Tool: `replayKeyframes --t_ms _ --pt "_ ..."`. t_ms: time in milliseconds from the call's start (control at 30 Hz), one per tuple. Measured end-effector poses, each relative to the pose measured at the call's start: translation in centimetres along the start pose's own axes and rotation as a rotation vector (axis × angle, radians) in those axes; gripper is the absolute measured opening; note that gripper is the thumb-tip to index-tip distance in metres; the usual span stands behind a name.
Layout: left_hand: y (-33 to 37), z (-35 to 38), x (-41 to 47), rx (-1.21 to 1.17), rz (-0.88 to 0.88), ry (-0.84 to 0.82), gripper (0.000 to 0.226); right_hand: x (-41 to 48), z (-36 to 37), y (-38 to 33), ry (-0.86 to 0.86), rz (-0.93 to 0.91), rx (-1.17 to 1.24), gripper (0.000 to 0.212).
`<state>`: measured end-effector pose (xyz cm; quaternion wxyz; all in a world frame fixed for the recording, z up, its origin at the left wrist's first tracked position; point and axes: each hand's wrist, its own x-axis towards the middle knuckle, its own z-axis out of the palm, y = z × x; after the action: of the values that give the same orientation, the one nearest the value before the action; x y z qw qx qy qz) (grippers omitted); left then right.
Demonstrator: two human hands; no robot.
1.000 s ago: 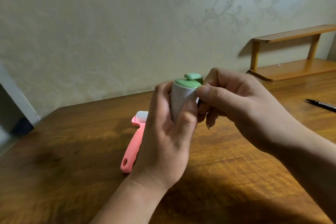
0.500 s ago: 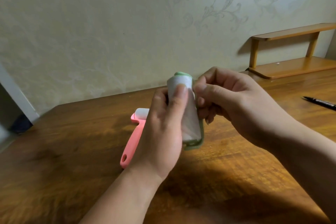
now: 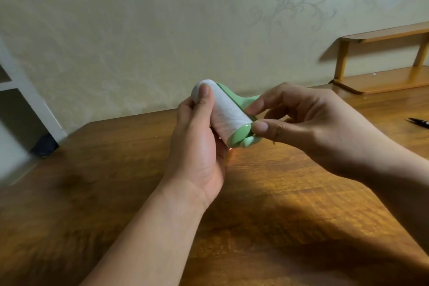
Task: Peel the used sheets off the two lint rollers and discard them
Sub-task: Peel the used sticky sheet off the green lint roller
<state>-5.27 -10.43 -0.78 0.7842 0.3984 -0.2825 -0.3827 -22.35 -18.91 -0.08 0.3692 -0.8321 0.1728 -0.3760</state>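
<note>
The left hand (image 3: 197, 146) grips the green lint roller (image 3: 228, 115) above the wooden table (image 3: 290, 193). The right hand (image 3: 308, 123) pinches its green end cap.

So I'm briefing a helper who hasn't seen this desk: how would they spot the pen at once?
Start at the small wooden shelf standing on the back right of the wooden desk, against the wall. Just in front of it, at the far right edge of the view, lies the pen, flat on the desk. It is the only thin, dark thing there, and neither hand touches it.
</note>
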Motion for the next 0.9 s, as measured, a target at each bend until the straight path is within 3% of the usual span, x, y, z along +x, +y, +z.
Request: replayKeyframes --t_ms 167,400,667,800,900 --pt "0.3 -0.1 -0.2 0.030 0.138 0.025 0.066 0.0 0.0 0.5 -0.004 0.036 0.051 0.034" --pt "0.1 -0.5 -0.1 0.049 0.305 -0.024 0.057 0.3 0.3 0.8 -0.027 0.114 0.424 0.032" --pt "0.3 -0.2 -0.1 0.111 0.289 -0.015 0.058 0.3 1.2 -0.3 -0.088 0.185 0.756 0.029" --pt "0.3 -0.4 0.0 0.248 0.277 -0.082 0.063 0.2 1.9 -0.7 -0.119 0.250 0.881 0.017" --pt "0.3 -0.5 -0.4 0.440 0.363 -0.083 0.069 0.4 1.9 -0.7 -0.032 0.222 0.983 0.017"
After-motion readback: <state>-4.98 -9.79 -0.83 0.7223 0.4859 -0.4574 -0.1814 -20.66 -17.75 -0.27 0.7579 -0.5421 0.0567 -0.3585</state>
